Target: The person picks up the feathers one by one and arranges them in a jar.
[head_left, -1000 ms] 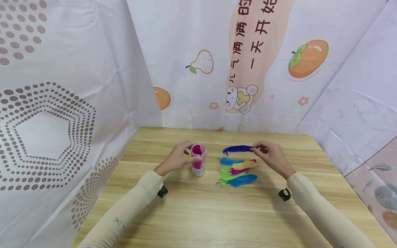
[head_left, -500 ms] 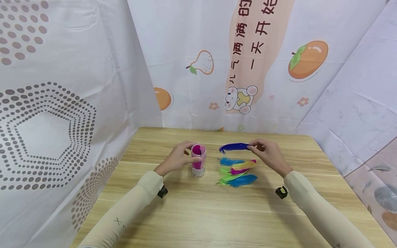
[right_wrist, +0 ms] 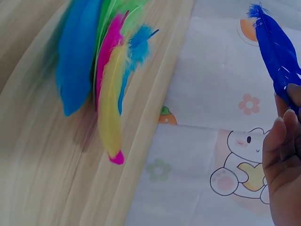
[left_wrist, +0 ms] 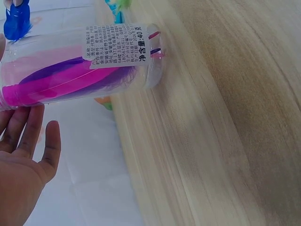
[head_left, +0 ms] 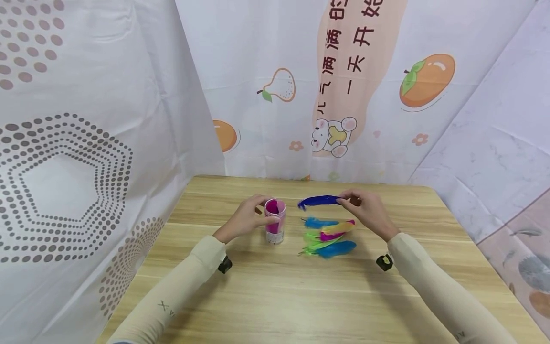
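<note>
White fruit-printed cloth (head_left: 258, 48) hangs behind the wood-grain tabletop (head_left: 301, 296). My left grip (head_left: 248, 217) holds a clear, labelled jar (head_left: 275, 231) of pink and purple feathers (left_wrist: 70, 84); rightward, my right grip (head_left: 365, 208) pinches a slim deep-blue feather (head_left: 320, 200), beyond loose multicoloured feathers (head_left: 331, 238). I judge I'm bringing it jarward; next, tip its downy end over the mouth. Since a second ago it's moved nearer the jar, itself unshifted.

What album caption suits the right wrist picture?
The right hand pinches a deep-blue feather; yellow, pink, green and light-blue feathers lie on a wood-grain table.
</note>
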Demonstrator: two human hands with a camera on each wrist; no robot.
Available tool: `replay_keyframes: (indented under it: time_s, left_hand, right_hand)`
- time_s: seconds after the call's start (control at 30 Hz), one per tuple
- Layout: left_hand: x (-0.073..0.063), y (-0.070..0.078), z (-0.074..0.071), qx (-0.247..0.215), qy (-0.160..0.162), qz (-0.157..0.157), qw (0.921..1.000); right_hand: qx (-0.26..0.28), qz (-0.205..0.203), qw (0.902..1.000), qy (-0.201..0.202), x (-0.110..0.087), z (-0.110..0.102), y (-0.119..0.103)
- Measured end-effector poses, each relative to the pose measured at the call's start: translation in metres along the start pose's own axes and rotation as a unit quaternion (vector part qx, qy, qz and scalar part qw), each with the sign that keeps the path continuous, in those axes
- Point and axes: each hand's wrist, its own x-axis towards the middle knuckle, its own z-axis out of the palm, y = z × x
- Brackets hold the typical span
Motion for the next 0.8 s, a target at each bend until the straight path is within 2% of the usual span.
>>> replay_keyframes:
  time_s: [0.37, 0.8]
  left_hand:
    - [0.001, -0.001, 0.0, 0.0, -0.001, 0.003, 1.0]
    - [0.001, -0.003, 0.0, -0.002, -0.002, 0.002, 1.0]
  right_hand:
    - [0.017, 0.002, 0.9998, -0.006, 0.008, 0.005, -0.013]
    - [0.023, -0.024, 0.9994, -0.006, 0.018, 0.009, -0.026]
